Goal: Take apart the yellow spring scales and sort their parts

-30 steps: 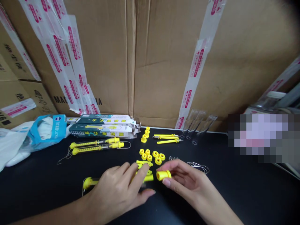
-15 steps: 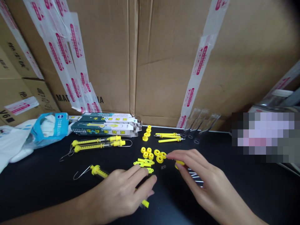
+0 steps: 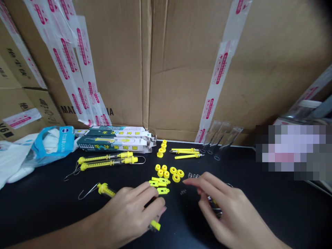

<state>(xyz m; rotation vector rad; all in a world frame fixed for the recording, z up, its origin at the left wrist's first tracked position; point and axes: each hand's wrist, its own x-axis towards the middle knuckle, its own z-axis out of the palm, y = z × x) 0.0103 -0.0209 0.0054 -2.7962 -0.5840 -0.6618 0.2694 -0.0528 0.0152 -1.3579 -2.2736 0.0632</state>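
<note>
My left hand lies closed over a clear spring-scale tube on the black table. The tube's wire hook and yellow cap stick out to the left, and its yellow end shows below my fingers. My right hand hovers with fingers stretched out over a few metal wire hooks, and nothing shows in it. Between my hands lie flat yellow strips and a small spring. Just beyond are yellow rings, small yellow caps and more springs.
Two assembled yellow spring scales lie at the left, behind them printed boxes and a blue-and-white bag. Yellow rods, more caps and clear tubes lie at the back. Taped cardboard cartons wall the table.
My right hand moved right and nearer with the yellow cap, which is now out of sight, and spread over the wire hooks. My left hand swung the tube so that its hook end lies clear at the left.
</note>
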